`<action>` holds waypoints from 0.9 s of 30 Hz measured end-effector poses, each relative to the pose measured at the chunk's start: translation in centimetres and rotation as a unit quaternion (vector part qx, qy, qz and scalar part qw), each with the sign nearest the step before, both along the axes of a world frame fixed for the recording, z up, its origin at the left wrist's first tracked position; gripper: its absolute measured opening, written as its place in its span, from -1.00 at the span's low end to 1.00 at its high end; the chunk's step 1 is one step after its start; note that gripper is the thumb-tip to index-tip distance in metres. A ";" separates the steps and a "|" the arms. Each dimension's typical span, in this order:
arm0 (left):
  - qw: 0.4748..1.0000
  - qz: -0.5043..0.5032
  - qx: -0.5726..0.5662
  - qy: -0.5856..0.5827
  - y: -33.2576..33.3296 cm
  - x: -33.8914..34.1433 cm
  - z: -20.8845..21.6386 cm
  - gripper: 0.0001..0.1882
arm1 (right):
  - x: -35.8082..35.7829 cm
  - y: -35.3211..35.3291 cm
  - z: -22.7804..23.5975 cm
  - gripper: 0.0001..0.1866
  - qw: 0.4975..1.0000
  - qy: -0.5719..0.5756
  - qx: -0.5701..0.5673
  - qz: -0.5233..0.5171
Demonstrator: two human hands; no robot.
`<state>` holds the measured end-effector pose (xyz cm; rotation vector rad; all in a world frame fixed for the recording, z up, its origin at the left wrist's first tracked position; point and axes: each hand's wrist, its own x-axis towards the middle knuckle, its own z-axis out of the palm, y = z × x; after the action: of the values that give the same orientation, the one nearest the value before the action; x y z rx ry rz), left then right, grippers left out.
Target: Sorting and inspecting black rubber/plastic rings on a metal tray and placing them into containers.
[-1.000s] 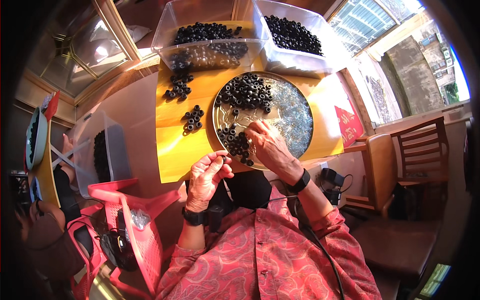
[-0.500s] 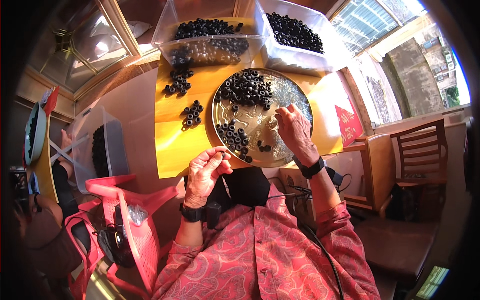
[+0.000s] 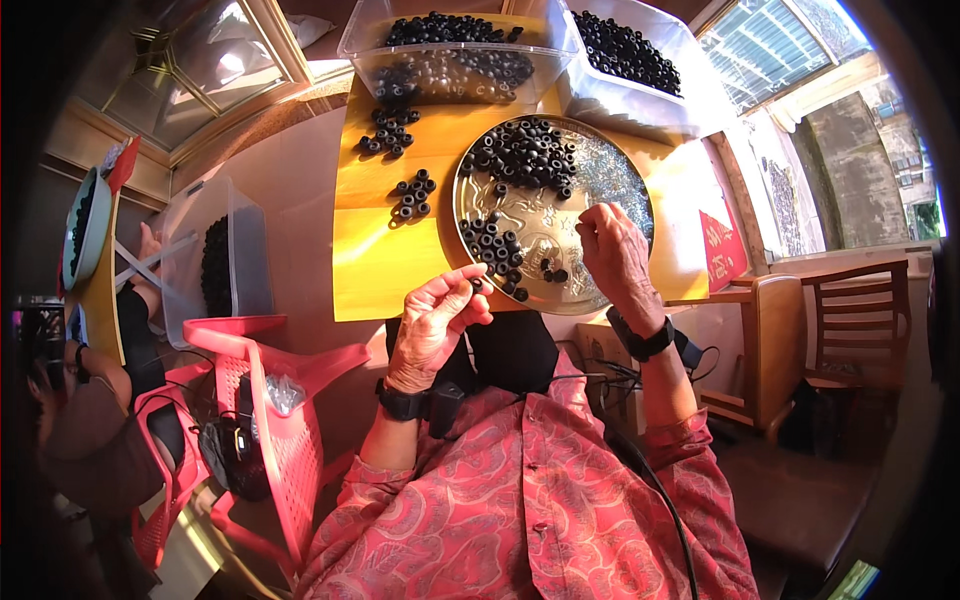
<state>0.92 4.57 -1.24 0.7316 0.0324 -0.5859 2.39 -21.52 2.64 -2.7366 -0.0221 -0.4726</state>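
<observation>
My left hand (image 3: 432, 328) pinches a small black ring-shaped piece (image 3: 478, 285) between thumb and fingertips, just off the near left rim of a round, shiny metal tray (image 3: 545, 238). Over the right side of that tray, my right hand (image 3: 617, 262) has its fingers pressed together; whatever they may hold is too small or hidden. A large heap of black rings (image 3: 522, 155) lies at the back of the tray. A smaller cluster (image 3: 492, 245) sits by its left rim, and a few loose pieces (image 3: 552, 270) lie between the hands.
The tray rests on a yellow tabletop (image 3: 385, 285). Two small groups of rings (image 3: 412, 194) lie left of it. Behind stand two clear plastic bins of rings, a left bin (image 3: 455, 80) and a right bin (image 3: 625, 105). A pink plastic stool (image 3: 285, 440) is at my left, a wooden chair (image 3: 855, 310) at right.
The whole scene has shifted right and slightly up in the picture. Relative to the tray, both hands keep nearly the same places, and the left still pinches its ring.
</observation>
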 end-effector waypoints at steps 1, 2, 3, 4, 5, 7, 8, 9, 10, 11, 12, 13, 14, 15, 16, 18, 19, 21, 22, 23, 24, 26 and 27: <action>1.000 0.004 0.003 0.002 0.0 -0.1 0.1 -0.70 | -0.5 0.4 0.4 -0.89 0.999 -0.006 0.035 0.008; 1.000 0.002 -0.009 -0.001 -0.1 -0.2 0.2 -0.71 | -1.2 0.7 0.6 -0.88 0.997 -0.004 0.080 0.014; 1.000 0.000 -0.020 -0.004 -0.2 -0.2 0.3 -0.73 | -1.9 1.4 1.2 -0.88 0.996 -0.002 0.082 0.018; 1.000 -0.003 -0.026 -0.009 -0.1 -0.2 0.4 -0.76 | -2.8 2.5 1.9 -0.85 0.974 0.062 0.218 0.006; 1.000 0.000 -0.025 -0.008 -0.2 -0.3 0.6 -0.76 | -3.7 3.5 2.6 -0.82 0.929 0.126 0.348 -0.007; 1.000 0.004 -0.030 0.000 -0.4 -0.5 1.0 -0.78 | -4.9 5.2 3.2 -0.84 0.897 0.153 0.414 -0.009; 1.000 0.002 -0.017 -0.004 -0.5 -0.6 1.2 -0.78 | -5.4 5.9 3.3 -0.87 0.854 0.140 0.501 0.006; 1.000 0.004 -0.017 -0.003 -0.7 -0.6 1.4 -0.78 | -5.8 6.6 3.3 -0.88 0.803 0.125 0.583 0.020; 1.000 0.002 -0.010 -0.005 -0.8 -0.7 1.5 -0.78 | -6.0 7.0 2.8 -0.85 0.787 0.093 0.608 0.046; 1.000 0.000 -0.002 -0.007 -0.8 -0.8 1.6 -0.78 | -6.0 7.3 2.3 -0.85 0.786 0.095 0.609 0.048; 1.000 -0.003 0.002 -0.007 -0.9 -1.0 1.6 -0.77 | -6.0 7.4 1.9 -0.86 0.807 0.062 0.583 0.073; 1.000 0.000 0.003 -0.007 -1.0 -1.1 1.7 -0.77 | -6.1 7.6 1.7 -0.87 0.826 0.028 0.555 0.097; 1.000 0.005 0.008 -0.007 -1.1 -1.2 1.9 -0.77 | -6.2 7.7 1.8 -0.88 0.828 0.036 0.552 0.096; 1.000 0.009 0.012 -0.008 -1.2 -1.3 2.0 -0.76 | -6.3 7.9 1.8 -0.88 0.827 0.038 0.553 0.098; 1.000 0.011 0.017 -0.008 -1.2 -1.3 2.1 -0.75 | -6.4 8.2 1.8 -0.88 0.809 0.047 0.578 0.092; 1.000 0.009 0.015 -0.011 -1.2 -1.5 2.1 -0.76 | -6.5 8.4 1.8 -0.88 0.790 0.055 0.604 0.086; 1.000 0.005 0.012 -0.015 -1.2 -1.5 2.1 -0.76 | -6.5 8.4 1.7 -0.88 0.792 0.046 0.602 0.094; 1.000 0.003 0.009 -0.016 -1.4 -1.6 2.0 -0.76 | -6.6 8.4 1.3 -0.87 0.793 0.037 0.600 0.100; 1.000 0.000 0.005 -0.017 -1.4 -1.6 2.0 -0.76 | -6.6 8.4 1.0 -0.87 0.794 0.030 0.598 0.101; 1.000 0.000 0.005 -0.017 -1.5 -1.7 1.9 -0.76 | -6.6 8.4 0.8 -0.87 0.795 0.024 0.597 0.103; 1.000 -0.001 0.004 -0.020 -1.6 -1.7 1.9 -0.76 | -6.6 8.4 0.8 -0.87 0.795 0.024 0.597 0.103; 1.000 -0.002 0.002 -0.023 -1.7 -1.8 2.0 -0.76 | -6.7 8.4 0.9 -0.87 0.813 0.024 0.573 0.101; 1.000 -0.004 0.005 -0.021 -1.7 -1.8 2.2 -0.75 | -6.7 8.4 0.9 -0.87 0.813 0.025 0.573 0.101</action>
<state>-0.92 2.90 0.93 0.7549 -0.0074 -0.5785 -4.34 -13.14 3.54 -1.5195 -0.0093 -0.2170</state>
